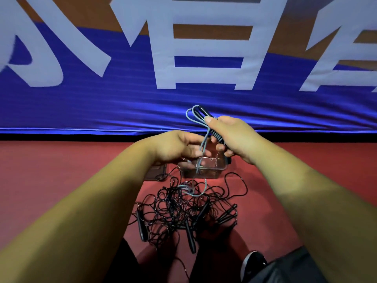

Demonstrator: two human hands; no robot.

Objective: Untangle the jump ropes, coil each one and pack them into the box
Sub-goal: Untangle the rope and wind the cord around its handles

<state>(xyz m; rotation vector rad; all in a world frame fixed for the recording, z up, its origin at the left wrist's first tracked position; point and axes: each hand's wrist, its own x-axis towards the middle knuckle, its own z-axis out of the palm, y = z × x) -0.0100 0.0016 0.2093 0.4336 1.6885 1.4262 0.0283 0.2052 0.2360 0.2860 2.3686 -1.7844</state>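
Now | box [214, 173] centre, contents unclear | right hand [231, 135] grips grey rope [191, 117] | left hand [176, 147] pinches it

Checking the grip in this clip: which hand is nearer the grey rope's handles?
Right. The right hand grips the handles. The left hand is beside it and lower, pinching the grey rope that hangs from them.

Both forearms outstretched, right grip [230, 135] clenched, left grip [177, 146] pinching
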